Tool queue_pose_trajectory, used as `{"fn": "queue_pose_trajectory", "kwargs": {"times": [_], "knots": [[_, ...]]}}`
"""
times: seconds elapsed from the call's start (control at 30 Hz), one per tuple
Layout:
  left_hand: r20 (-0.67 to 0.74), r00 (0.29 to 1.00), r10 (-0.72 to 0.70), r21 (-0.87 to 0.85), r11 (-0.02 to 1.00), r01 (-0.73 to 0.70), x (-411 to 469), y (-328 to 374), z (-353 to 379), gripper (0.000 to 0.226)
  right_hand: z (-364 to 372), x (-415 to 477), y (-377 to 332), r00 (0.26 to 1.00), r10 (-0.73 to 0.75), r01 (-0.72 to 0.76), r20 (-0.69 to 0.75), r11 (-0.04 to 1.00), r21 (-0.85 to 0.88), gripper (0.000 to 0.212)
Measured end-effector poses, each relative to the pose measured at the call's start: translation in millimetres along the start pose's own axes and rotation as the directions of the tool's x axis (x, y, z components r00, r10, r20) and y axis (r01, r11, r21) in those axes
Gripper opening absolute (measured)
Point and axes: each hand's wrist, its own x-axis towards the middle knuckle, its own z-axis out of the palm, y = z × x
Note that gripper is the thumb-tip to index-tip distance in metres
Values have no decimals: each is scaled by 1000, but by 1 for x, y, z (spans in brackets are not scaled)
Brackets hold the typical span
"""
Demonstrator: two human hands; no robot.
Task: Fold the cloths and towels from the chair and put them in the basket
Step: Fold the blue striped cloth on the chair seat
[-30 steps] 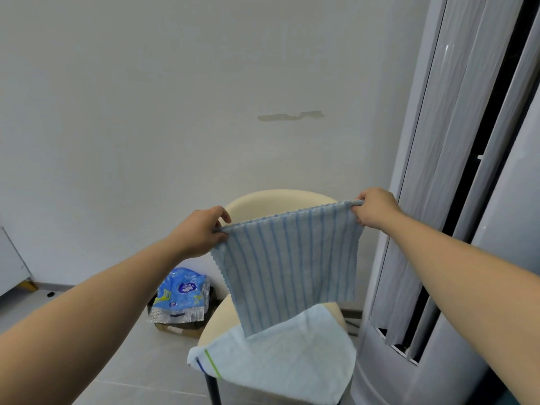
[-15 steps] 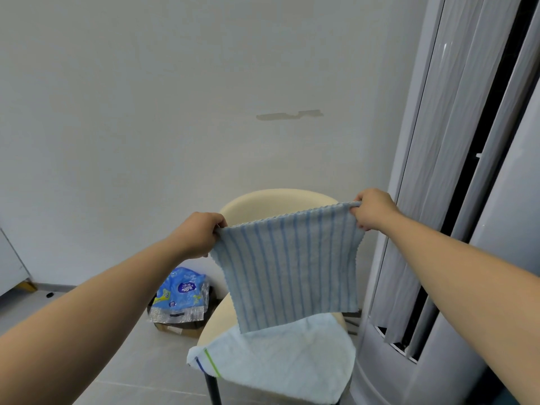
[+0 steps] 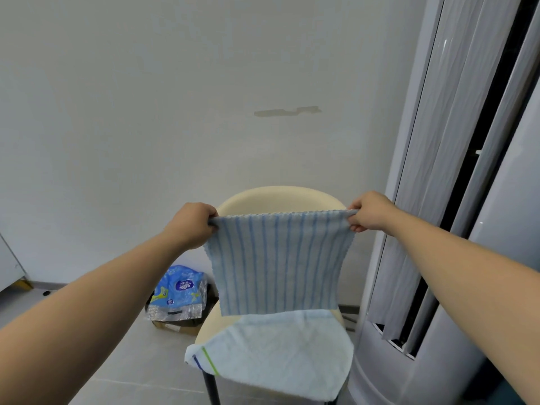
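Left hand and right hand each pinch a top corner of the blue-striped white microfibre cloth, stretched flat in the air above the cream round-backed chair. A pale blue terry towel lies on its seat. A blue plastic packet sits on a cardboard box on the floor.

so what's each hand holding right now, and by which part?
Both hold the blue-striped cloth by its top corners: left hand pinches the top-left corner, right hand the top-right, the cloth hanging stretched between them.
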Motion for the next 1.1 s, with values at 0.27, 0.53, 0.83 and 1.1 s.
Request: {"fn": "queue_pose_trajectory", "kwargs": {"times": [0.27, 0.53, 0.83, 1.1], "knots": [[16, 997, -76, -129, 989, 77, 2, -9, 0, 22, -5, 2, 11, 997, 22, -23, 67, 999, 22, 6], [78, 985, -151, -342, 924, 169, 16, -17, 12, 26, -2, 9, 17, 988, 51, -55, 144, 998, 25, 12], [57, 982, -182, -345, 919, 190, 30, -16, 25, 30, 18, 25, 21, 994, 48, -63, 101, 987, 148, 8], [-83, 988, -133, -356, 930, 96, 30, -10, 21, 23, 22, 25, 25, 992, -18, 29, -122, 995, 91, 10]]}}
